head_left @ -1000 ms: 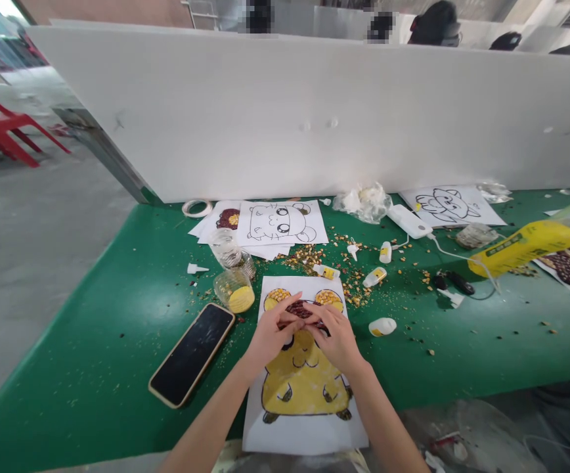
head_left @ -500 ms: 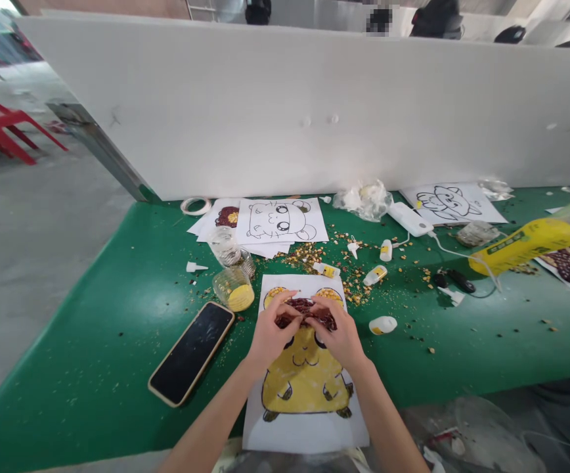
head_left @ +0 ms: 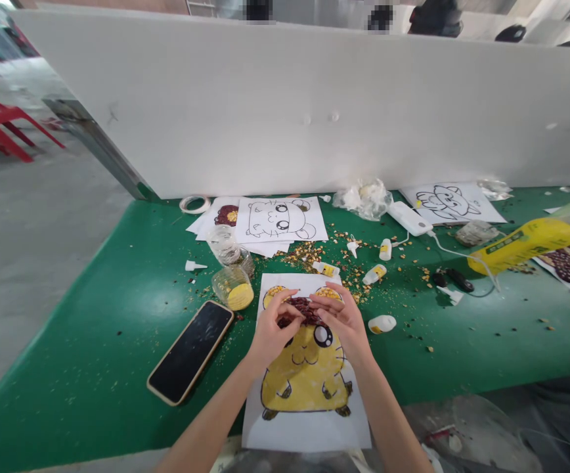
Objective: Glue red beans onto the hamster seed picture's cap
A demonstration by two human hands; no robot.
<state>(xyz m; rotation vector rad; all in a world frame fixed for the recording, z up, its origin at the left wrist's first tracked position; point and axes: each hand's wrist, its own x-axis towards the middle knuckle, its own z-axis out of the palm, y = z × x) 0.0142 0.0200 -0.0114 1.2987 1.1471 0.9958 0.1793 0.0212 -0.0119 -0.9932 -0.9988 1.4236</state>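
A sheet of paper (head_left: 309,430) in front of me carries a hamster drawing (head_left: 299,387) with a yellow body. Dark red beans (head_left: 305,309) cover the top of its head, and yellow corn pieces fill the ears. My left hand (head_left: 272,328) rests at the left of the beans, its thumb and a finger pinched together over them. Whatever is in that pinch is too small to make out. Over the right side of the head, my right hand (head_left: 344,322) has its thumb and fingers apart, nothing visible between them.
A phone (head_left: 191,351) lies left of the sheet, below a tipped clear jar (head_left: 223,289) of yellow grains. Small glue bottles (head_left: 382,324), scattered corn bits (head_left: 305,256) and a yellow bottle (head_left: 526,243) are to the right and behind. A white partition (head_left: 275,112) stands at the back.
My right hand has drawn away from my left and spread its fingers, uncovering the hamster's right eye. My left hand stays over the beans.
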